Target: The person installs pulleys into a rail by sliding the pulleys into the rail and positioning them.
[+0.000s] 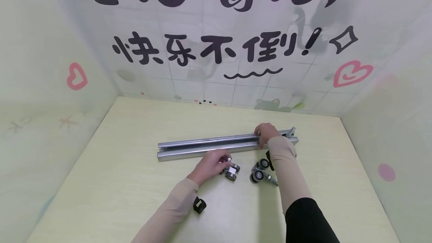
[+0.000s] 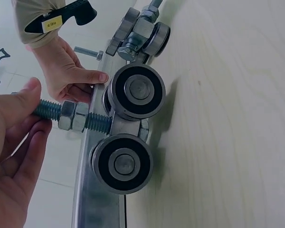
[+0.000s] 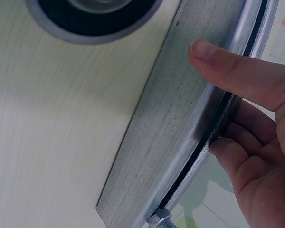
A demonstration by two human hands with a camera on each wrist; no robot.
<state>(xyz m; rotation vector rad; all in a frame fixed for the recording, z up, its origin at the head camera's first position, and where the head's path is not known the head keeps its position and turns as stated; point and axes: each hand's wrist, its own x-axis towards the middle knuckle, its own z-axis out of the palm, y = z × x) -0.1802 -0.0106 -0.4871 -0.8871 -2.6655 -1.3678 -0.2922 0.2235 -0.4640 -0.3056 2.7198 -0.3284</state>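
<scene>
Pale table (image 1: 131,134): left hand (image 1: 210,165) pinches roller bolt (image 2: 99,123), right hand (image 1: 268,133) grips rail (image 1: 199,150) behind it.

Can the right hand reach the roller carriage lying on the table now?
Probably yes: the carriage lies near the right hand, its wheels uncovered, though that hand should first release the rail.

Behind and left of the rail (image 1: 202,152), a hand could pass. The right hand (image 1: 267,132) and a jutting bolt (image 1: 291,132) obstruct its right part; the left hand (image 1: 210,164) and two roller assemblies (image 1: 258,176) crowd its near side.
</scene>
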